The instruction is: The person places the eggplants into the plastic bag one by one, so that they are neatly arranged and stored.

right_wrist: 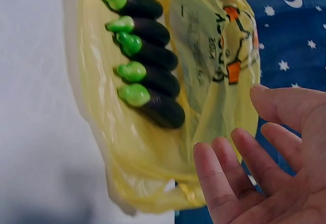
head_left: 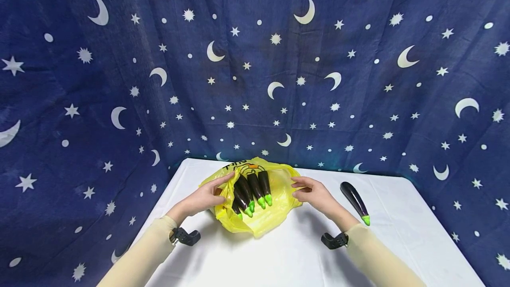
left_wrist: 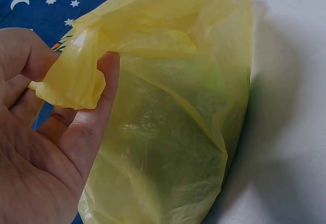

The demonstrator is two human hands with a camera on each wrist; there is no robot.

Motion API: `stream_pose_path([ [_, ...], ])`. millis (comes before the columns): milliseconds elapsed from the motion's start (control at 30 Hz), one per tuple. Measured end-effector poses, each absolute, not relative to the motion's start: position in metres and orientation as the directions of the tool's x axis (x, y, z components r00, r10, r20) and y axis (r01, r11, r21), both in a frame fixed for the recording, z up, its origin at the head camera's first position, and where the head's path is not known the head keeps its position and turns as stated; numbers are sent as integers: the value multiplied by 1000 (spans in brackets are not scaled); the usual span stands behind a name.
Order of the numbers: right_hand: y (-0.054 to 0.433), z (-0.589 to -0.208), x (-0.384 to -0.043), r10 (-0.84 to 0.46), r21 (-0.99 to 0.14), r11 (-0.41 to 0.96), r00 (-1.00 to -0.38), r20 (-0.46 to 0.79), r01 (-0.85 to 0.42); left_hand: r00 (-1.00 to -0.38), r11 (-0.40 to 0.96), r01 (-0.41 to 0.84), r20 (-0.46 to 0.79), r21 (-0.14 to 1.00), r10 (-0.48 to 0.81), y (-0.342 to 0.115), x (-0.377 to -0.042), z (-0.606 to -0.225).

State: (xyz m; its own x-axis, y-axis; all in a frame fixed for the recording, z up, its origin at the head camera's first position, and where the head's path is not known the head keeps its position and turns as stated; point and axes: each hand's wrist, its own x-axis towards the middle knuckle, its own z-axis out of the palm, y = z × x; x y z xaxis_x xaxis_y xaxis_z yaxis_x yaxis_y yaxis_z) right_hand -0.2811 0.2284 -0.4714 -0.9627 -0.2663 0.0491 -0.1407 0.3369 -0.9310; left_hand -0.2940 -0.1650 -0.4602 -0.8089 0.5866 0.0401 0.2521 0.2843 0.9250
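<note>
A yellow plastic bag (head_left: pixel 275 223) lies on the table with its mouth spread open. Inside it several dark eggplants (right_wrist: pixel 163 107) with bright green stem ends lie side by side in a row. My left hand (head_left: pixel 203 198) holds the bag's left edge, where a bunched fold of plastic (left_wrist: pixel 76 76) sits between thumb and fingers. At the bag's right rim is my right hand (head_left: pixel 315 195), its fingers loosely spread with nothing gripped. One more eggplant (head_left: pixel 353 200) lies on the table to the right of that hand, its green end toward me.
A white cloth covers the table (head_left: pixel 247 265). Behind and at both sides hangs a dark blue curtain (head_left: pixel 255 79) printed with moons and stars. Black bands with small cameras sit on both wrists.
</note>
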Motion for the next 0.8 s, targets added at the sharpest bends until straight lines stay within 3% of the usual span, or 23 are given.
stream_pose_path([
  [800, 296, -470, -273, -139, -914, 400, -990, 15, -70, -809, 284, 248, 37, 926, 586, -163, -294, -459],
])
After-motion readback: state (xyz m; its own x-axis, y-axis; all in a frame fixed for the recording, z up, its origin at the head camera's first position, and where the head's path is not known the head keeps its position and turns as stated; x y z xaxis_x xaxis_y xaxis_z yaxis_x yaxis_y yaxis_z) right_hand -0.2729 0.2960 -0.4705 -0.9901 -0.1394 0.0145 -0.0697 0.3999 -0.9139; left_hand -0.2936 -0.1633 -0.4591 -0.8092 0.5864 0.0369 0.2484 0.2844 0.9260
